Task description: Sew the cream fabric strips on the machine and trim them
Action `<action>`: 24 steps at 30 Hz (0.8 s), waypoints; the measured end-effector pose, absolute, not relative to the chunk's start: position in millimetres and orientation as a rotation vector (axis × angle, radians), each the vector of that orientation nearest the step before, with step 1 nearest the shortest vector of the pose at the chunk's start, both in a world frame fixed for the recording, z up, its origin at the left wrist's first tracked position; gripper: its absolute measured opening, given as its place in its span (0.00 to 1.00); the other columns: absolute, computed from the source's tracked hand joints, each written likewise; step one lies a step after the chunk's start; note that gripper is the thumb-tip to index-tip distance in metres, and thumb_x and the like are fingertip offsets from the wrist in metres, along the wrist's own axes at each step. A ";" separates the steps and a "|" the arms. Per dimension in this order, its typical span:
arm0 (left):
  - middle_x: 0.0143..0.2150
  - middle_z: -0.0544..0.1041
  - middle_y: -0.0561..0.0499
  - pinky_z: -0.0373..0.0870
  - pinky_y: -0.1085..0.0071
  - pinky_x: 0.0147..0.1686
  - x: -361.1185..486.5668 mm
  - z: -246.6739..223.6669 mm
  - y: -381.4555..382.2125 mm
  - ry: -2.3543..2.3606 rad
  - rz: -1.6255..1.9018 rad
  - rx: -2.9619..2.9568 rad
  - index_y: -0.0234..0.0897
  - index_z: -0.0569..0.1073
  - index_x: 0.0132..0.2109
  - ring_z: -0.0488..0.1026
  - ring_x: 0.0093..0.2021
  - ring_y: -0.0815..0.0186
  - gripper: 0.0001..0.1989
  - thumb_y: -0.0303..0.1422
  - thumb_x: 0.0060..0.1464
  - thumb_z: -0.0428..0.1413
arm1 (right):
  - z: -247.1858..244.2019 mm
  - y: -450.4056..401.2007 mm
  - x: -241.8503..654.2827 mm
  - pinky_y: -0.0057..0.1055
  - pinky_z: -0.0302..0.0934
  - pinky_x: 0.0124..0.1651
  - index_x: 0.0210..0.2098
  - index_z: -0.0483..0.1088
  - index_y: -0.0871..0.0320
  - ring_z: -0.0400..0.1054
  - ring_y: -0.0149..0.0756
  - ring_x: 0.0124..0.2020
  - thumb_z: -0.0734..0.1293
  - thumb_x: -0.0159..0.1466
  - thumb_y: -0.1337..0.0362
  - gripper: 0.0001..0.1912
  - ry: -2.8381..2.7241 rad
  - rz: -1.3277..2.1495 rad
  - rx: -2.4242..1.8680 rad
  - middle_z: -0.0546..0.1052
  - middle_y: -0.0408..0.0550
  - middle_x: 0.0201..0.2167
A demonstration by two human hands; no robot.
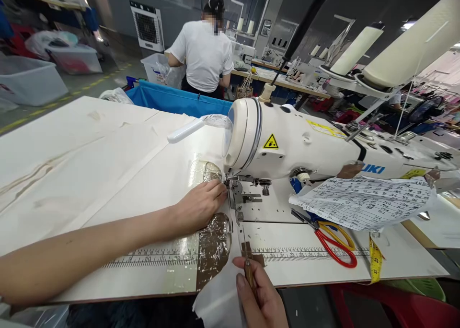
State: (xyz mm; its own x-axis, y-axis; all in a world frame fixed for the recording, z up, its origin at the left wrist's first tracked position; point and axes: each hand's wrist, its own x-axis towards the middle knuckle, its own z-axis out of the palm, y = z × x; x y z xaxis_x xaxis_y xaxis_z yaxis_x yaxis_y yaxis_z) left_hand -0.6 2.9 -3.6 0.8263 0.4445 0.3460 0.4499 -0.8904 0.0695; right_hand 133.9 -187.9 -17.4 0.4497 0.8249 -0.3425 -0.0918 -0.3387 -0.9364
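Note:
A white sewing machine (287, 141) stands across the table. My left hand (201, 205) lies beside its needle area, with the fingers together and the fingertips near the presser foot; what they press or hold is too small to make out. White fabric (224, 289) runs from the needle area down over the front edge of the table. At that edge my right hand (257, 289) is closed round the wooden handle (248, 273) of a thin pointed tool, whose metal shaft points up toward the machine plate. The hand touches or nearly touches the fabric.
Scissors with red and yellow handles (334, 244), a yellow measuring tape (375, 261) and a paper with writing (366, 201) are right of the needle. Large thread cones (359, 50) stand at upper right. Behind a blue cloth bin (179, 100) sits a person (204, 54).

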 end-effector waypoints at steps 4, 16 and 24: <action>0.44 0.73 0.39 0.73 0.60 0.43 0.0 -5.3 9.1 -0.727 -0.638 -2.991 0.25 0.74 0.46 0.67 0.45 0.58 0.14 0.21 0.62 0.44 | -10.9 -176.9 134.7 0.25 0.63 0.34 0.44 0.75 0.56 0.69 0.36 0.32 0.69 0.55 0.43 0.26 -0.690 1.087 -1.599 0.77 0.48 0.34; 0.44 0.73 0.40 0.74 0.58 0.45 -4.4 -3.3 17.8 -0.590 -0.800 -3.064 0.28 0.74 0.47 0.67 0.46 0.59 0.18 0.21 0.61 0.41 | -5.3 -157.5 141.2 0.24 0.57 0.27 0.47 0.72 0.57 0.58 0.31 0.25 0.65 0.61 0.45 0.25 -0.867 1.065 -1.673 0.67 0.41 0.24; 0.41 0.73 0.43 0.73 0.62 0.42 -10.0 -1.2 16.3 -0.554 -0.847 -3.118 0.30 0.72 0.47 0.68 0.42 0.61 0.16 0.20 0.58 0.43 | 0.7 -138.3 144.6 0.25 0.57 0.27 0.42 0.72 0.56 0.60 0.32 0.24 0.63 0.63 0.48 0.19 -1.068 0.953 -1.668 0.67 0.41 0.23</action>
State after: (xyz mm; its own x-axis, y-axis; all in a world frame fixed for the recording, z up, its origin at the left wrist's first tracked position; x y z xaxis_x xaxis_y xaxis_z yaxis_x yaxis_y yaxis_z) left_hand -10.0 16.3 -1.2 0.8102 0.3549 0.4664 0.2847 -0.9339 0.2161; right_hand 144.6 -138.3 0.7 0.3271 0.9361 -0.1290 0.2337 -0.2124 -0.9488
